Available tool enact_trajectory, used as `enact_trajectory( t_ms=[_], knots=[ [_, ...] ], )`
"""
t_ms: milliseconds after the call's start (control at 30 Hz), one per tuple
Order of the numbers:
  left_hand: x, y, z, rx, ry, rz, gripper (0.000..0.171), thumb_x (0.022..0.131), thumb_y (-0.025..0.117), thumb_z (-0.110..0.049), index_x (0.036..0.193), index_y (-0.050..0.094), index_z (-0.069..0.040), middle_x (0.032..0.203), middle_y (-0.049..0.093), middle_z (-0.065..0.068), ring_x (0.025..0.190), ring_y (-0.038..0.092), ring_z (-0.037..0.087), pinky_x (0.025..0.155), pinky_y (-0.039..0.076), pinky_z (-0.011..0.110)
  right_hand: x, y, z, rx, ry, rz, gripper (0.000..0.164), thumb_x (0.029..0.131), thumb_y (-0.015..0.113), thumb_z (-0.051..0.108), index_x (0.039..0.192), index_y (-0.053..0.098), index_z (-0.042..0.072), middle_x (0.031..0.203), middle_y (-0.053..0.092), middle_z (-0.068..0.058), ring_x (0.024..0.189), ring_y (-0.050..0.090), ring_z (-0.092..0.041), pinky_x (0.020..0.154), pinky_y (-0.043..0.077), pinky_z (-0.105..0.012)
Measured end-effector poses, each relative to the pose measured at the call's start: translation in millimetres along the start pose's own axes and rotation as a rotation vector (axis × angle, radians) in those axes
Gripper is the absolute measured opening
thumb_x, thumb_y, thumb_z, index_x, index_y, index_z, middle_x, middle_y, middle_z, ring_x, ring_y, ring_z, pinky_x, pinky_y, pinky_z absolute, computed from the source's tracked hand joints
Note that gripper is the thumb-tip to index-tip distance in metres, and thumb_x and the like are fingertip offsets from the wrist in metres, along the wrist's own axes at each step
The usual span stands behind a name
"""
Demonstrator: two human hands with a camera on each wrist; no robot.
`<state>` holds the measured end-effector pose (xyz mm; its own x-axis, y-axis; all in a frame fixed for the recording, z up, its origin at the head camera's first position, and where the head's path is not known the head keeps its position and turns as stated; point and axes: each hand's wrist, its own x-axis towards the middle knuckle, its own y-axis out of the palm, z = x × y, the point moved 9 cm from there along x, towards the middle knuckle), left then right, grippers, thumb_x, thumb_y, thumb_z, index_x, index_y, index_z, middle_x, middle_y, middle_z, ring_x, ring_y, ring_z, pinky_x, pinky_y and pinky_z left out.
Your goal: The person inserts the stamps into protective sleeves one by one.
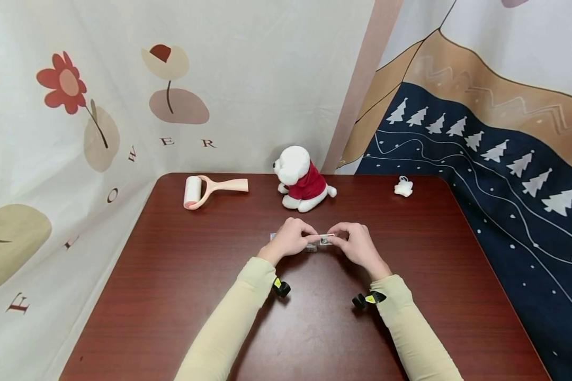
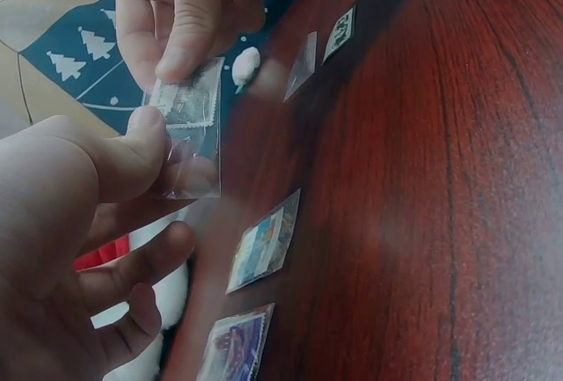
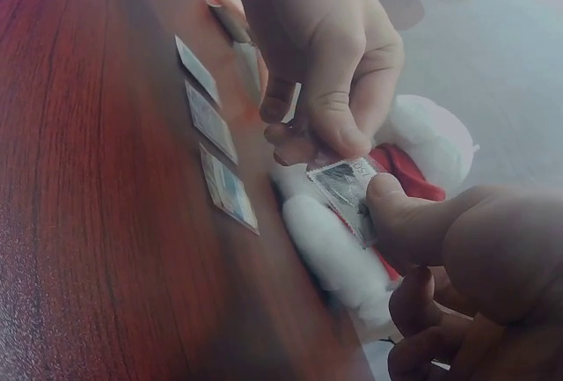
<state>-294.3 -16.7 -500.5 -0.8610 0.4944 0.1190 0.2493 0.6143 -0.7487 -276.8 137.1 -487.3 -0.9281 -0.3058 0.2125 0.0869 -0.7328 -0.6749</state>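
My left thumb and fingers pinch one end of a small clear sleeve, and my right hand pinches the other, where a grey stamp shows; whether it lies wholly inside, I cannot tell. The sleeve hangs above the table, between my hands. Around it, three flat sleeved stamps lie toward nine o'clock, a lint roller at ten, a plush dog near twelve, a white star-shaped piece at two.
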Motion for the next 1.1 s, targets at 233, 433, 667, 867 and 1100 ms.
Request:
enact_trajectory(
  t_ms=[233, 433, 667, 867, 1100],
  knots=[
    [1.3, 1.9, -1.6, -0.004, 0.026, 0.011, 0.012, 0.097, 0.078, -0.025, 0.095, 0.087, -0.017, 0.088, 0.080, -0.008, 0.088, 0.073, 0.010, 0.081, 0.057, 0.027, -0.3, 0.8, 0.6, -0.022, 0.000, -0.004, 0.009, 0.089, 0.085, 0.012, 0.096, 0.081, 0.016, 0.082, 0.072, 0.004, 0.062, 0.054, -0.011, 0.058, 0.047, -0.027],
    [1.3, 2.4, -3.4, -0.015, 0.034, 0.025, 0.012, 0.098, 0.077, -0.025, 0.096, 0.087, -0.017, 0.089, 0.080, -0.008, 0.089, 0.074, 0.009, 0.082, 0.058, 0.027, -0.3, 1.4, 3.2, -0.026, -0.007, -0.001, 0.011, 0.088, 0.086, 0.012, 0.097, 0.082, 0.015, 0.083, 0.073, 0.003, 0.063, 0.055, -0.011, 0.059, 0.047, -0.027],
    [2.8, 0.5, -5.5, -0.025, 0.035, 0.025, 0.012, 0.098, 0.076, -0.023, 0.096, 0.086, -0.016, 0.091, 0.081, -0.006, 0.090, 0.074, 0.010, 0.084, 0.060, 0.032, 2.1, 0.7, 8.4, -0.021, -0.038, -0.010, 0.009, 0.088, 0.086, 0.012, 0.096, 0.082, 0.014, 0.083, 0.075, 0.003, 0.066, 0.056, -0.011, 0.061, 0.048, -0.028],
    [2.5, -0.1, -7.1, -0.035, 0.047, 0.023, 0.014, 0.100, 0.074, -0.023, 0.103, 0.085, -0.015, 0.094, 0.080, -0.006, 0.087, 0.070, 0.008, 0.082, 0.057, 0.029, 2.5, -0.2, 9.5, -0.013, -0.039, -0.025, 0.006, 0.090, 0.085, 0.013, 0.095, 0.082, 0.013, 0.080, 0.074, 0.003, 0.063, 0.055, -0.010, 0.058, 0.046, -0.027],
    [1.2, 0.8, -10.8, -0.071, 0.079, 0.007, 0.034, 0.089, 0.086, -0.017, 0.121, 0.076, -0.008, 0.106, 0.075, 0.006, 0.087, 0.072, 0.017, 0.082, 0.057, 0.028, 2.2, -2.5, 4.8, -0.001, 0.003, -0.077, 0.005, 0.091, 0.084, 0.015, 0.093, 0.081, 0.012, 0.070, 0.070, 0.004, 0.058, 0.057, -0.009, 0.055, 0.046, -0.027]
  ],
)
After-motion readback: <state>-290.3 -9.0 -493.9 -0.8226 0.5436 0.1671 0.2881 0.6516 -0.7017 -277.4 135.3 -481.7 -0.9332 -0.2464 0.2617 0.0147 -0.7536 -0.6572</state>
